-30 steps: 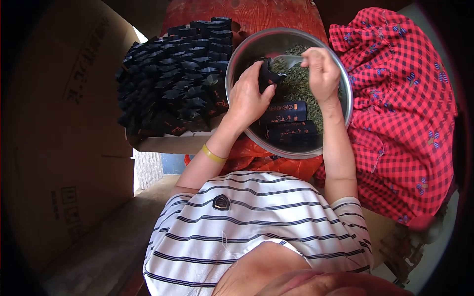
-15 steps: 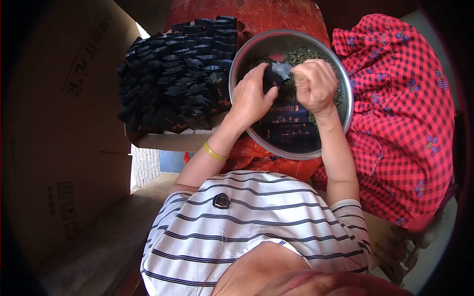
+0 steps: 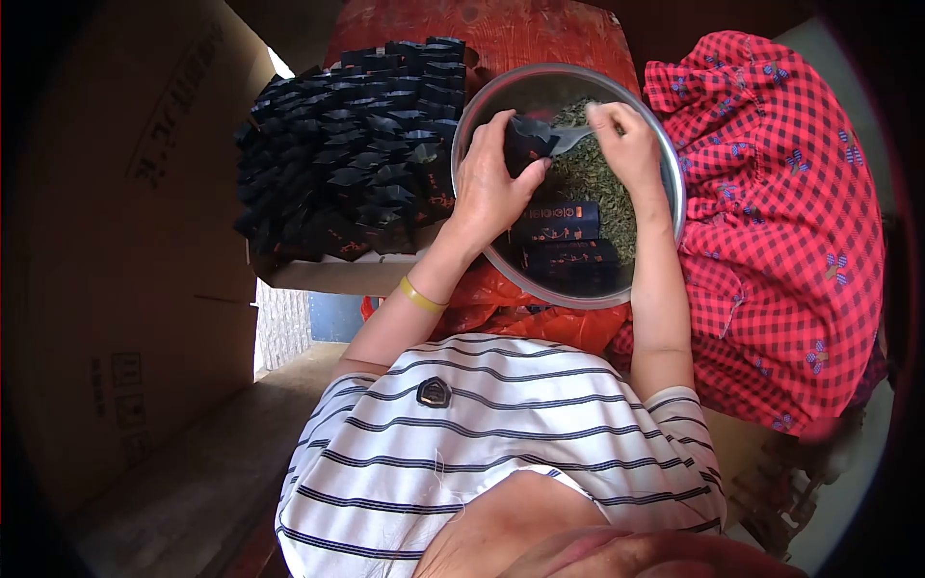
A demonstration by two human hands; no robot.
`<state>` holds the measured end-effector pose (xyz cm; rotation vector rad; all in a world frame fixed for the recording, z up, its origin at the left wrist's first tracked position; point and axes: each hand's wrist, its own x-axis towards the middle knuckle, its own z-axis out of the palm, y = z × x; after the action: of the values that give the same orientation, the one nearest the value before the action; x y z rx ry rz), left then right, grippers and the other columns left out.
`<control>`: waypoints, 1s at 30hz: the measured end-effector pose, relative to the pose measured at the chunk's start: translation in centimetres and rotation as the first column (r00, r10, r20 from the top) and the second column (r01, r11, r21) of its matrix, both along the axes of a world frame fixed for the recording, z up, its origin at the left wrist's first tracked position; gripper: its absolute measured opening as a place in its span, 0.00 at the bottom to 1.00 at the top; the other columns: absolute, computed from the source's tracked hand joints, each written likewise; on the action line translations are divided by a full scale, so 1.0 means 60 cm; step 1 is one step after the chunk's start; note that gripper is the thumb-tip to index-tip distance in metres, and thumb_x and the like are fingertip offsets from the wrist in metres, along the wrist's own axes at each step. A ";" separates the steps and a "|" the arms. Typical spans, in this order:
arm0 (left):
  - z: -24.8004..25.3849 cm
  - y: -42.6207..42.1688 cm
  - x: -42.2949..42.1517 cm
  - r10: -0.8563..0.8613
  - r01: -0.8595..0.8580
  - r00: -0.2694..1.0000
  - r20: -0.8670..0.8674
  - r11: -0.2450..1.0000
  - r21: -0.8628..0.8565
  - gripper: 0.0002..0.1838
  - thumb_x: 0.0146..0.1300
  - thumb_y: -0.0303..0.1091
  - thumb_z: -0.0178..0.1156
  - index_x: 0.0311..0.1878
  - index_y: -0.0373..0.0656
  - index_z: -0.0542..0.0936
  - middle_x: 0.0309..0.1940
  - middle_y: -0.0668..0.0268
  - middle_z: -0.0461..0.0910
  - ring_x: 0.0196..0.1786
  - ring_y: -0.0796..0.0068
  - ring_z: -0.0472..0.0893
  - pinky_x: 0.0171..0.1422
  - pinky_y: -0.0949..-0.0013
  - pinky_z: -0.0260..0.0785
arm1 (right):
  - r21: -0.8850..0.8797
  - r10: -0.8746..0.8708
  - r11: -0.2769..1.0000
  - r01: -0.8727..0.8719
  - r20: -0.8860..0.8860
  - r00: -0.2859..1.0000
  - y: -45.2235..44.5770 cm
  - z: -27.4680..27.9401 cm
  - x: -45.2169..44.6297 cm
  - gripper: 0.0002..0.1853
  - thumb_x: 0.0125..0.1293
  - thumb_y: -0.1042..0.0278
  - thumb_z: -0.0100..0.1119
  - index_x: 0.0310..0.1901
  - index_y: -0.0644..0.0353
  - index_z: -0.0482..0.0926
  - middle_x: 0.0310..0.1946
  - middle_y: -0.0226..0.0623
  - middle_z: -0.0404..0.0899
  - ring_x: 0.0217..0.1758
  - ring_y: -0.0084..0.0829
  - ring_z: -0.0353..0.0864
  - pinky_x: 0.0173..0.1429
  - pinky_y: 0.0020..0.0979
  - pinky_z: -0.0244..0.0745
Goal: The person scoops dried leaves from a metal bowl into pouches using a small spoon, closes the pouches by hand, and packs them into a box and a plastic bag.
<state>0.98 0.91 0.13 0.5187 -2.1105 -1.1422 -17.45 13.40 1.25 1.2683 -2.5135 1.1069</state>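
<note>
My left hand (image 3: 488,183) is closed around a small black packet (image 3: 526,144) over the left part of a metal basin (image 3: 677,159). At the packet's mouth is a translucent grey plastic piece (image 3: 570,139), narrower toward my right hand (image 3: 626,144). The fingers of that hand pinch its far end; whether it is a scoop or an inner bag I cannot tell. Loose dried green leaves (image 3: 602,178) lie in the basin beneath my hands. Two black packets with orange print, an upper packet (image 3: 554,222) and a lower packet (image 3: 568,258), lie at its near side.
Many black packets (image 3: 356,144) stand in tight rows in a shallow carton (image 3: 328,275) on the left. A red wooden table (image 3: 530,34) is behind. Red checked cloth (image 3: 771,193) lies right of the basin, red plastic (image 3: 491,313) in front. A big cardboard box (image 3: 125,241) stands far left.
My right hand has drawn slightly up and right and turned, showing more of the translucent piece and the leaves. My left hand keeps its hold on the packet.
</note>
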 end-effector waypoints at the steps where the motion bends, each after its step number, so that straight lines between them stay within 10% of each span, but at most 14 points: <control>1: 0.001 0.001 0.000 0.020 -0.020 0.999 -0.035 1.000 0.017 0.33 0.55 0.36 0.73 0.62 0.36 0.72 0.48 0.52 0.80 0.51 0.55 0.81 0.58 0.60 0.73 | 0.070 0.023 0.997 -0.013 -0.138 0.990 -0.003 0.002 0.007 0.11 0.67 0.61 0.64 0.41 0.61 0.83 0.38 0.34 0.83 0.45 0.32 0.82 0.52 0.33 0.74; 4: -0.011 -0.002 -0.002 0.038 -0.034 0.998 -0.042 0.997 0.075 0.31 0.57 0.39 0.74 0.60 0.37 0.73 0.45 0.56 0.81 0.48 0.64 0.81 0.55 0.64 0.73 | 0.041 0.327 0.945 -0.325 -0.050 0.944 -0.009 0.018 0.024 0.12 0.61 0.69 0.64 0.46 0.60 0.83 0.51 0.37 0.82 0.59 0.37 0.78 0.65 0.35 0.70; 7: -0.006 -0.009 0.001 -0.014 0.027 0.998 -0.065 0.979 0.203 0.31 0.57 0.38 0.73 0.59 0.34 0.72 0.45 0.50 0.80 0.45 0.54 0.82 0.51 0.60 0.74 | -0.150 0.543 0.775 -0.614 0.655 0.526 -0.014 0.031 0.062 0.22 0.62 0.70 0.63 0.58 0.65 0.76 0.55 0.38 0.79 0.62 0.28 0.75 0.68 0.34 0.67; 11: -0.024 -0.018 -0.007 -0.005 0.032 0.992 -0.128 0.976 0.216 0.27 0.60 0.37 0.71 0.57 0.33 0.74 0.43 0.52 0.82 0.44 0.59 0.83 0.50 0.63 0.75 | -0.058 0.427 0.870 -0.489 0.585 0.690 -0.036 0.017 0.099 0.22 0.68 0.69 0.62 0.61 0.67 0.74 0.54 0.34 0.80 0.55 0.25 0.79 0.62 0.30 0.73; 14: -0.042 -0.019 -0.016 0.006 0.134 0.944 -0.330 0.907 0.399 0.19 0.66 0.33 0.65 0.55 0.33 0.76 0.43 0.59 0.84 0.44 0.73 0.82 0.48 0.68 0.75 | -0.228 0.470 0.867 -0.442 0.667 0.578 -0.039 -0.028 0.060 0.16 0.72 0.73 0.58 0.59 0.66 0.76 0.50 0.30 0.81 0.51 0.19 0.79 0.59 0.25 0.74; 30: -0.017 -0.014 0.005 -0.046 0.154 0.975 -0.217 0.845 0.513 0.05 0.66 0.27 0.63 0.40 0.35 0.82 0.26 0.73 0.80 0.29 0.87 0.76 0.32 0.78 0.68 | -0.215 0.465 0.885 -0.413 0.422 0.778 -0.029 0.022 0.079 0.10 0.69 0.67 0.64 0.45 0.65 0.80 0.35 0.29 0.80 0.40 0.18 0.77 0.47 0.24 0.73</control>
<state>1.27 0.07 -0.87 0.5159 -1.6539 -1.7766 -12.70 11.68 2.54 1.8059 -2.4569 1.8248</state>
